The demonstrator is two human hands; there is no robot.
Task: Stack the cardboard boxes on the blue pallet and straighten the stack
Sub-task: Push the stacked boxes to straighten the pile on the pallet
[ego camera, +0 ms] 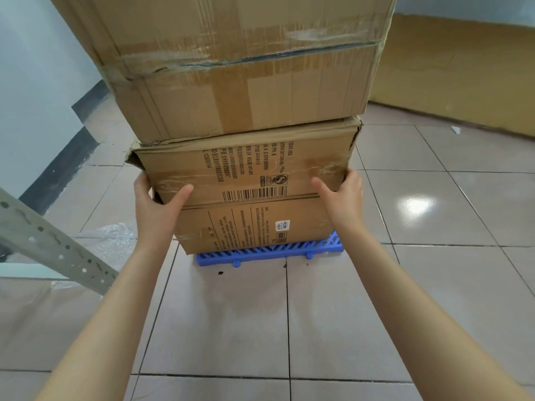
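Two hands, left hand (156, 204) and right hand (341, 195), hide middle box (246, 166) corners.

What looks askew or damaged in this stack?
The middle box has torn, crumpled upper corners and sits offset left of the bottom box. The top box overhangs both, its tape peeling.

A perforated grey metal rail (55, 244) slants across the near left. Beside it, crinkled clear plastic (115, 235) lies on the tiled floor (434, 285). A cardboard sheet (463, 68) lines the far right wall.
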